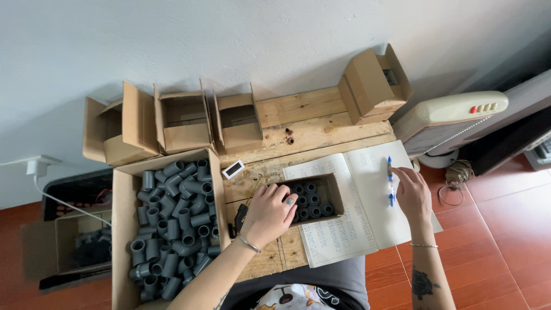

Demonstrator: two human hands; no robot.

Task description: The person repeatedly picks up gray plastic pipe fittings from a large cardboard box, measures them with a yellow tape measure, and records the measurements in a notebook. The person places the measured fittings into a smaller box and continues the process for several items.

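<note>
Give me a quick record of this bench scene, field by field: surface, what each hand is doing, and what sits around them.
surface: wooden bench
left hand: resting on small cardboard box of grey pipe fittings
right hand: touching blue pen on open notebook
left side: large carton of grey pipe elbows
back: four empty cartons
right: white fan heater

Hands I see: two, left hand, right hand
Open notebooks: one
Pens: one
Empty cartons I count at the back: four
</note>
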